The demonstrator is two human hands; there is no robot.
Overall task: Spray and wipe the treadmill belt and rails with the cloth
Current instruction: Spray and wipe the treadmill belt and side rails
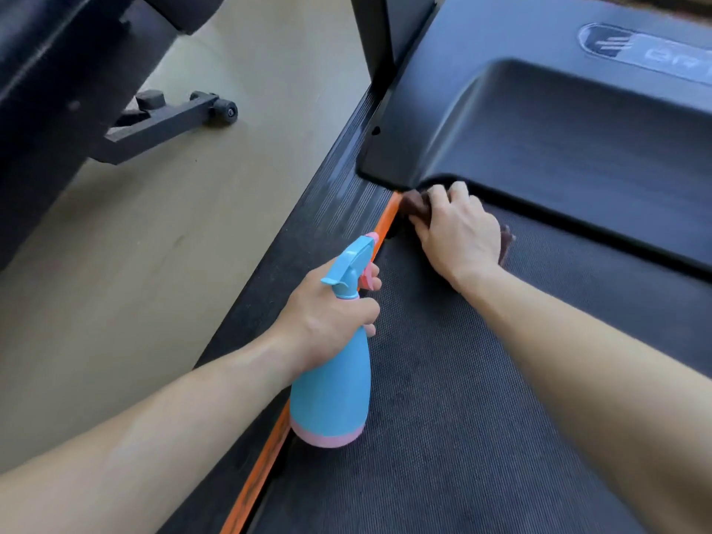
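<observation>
The dark textured treadmill belt [481, 398] fills the lower right. Along its left edge runs an orange strip [385, 225] and a ribbed black side rail [339, 202]. My left hand [331, 314] grips the neck of a blue spray bottle [331, 387] with a pink base, nozzle pointing up the rail. My right hand [458, 233] holds a dark brown cloth [414, 204] pressed onto the belt's front left corner, right under the black motor cover [558, 121]. Most of the cloth is hidden under the hand.
A black upright post [379, 36] rises at the rail's far end. Beige floor [115, 264] lies left of the treadmill. Another black machine's foot with a small wheel [225, 109] stands on the floor at upper left.
</observation>
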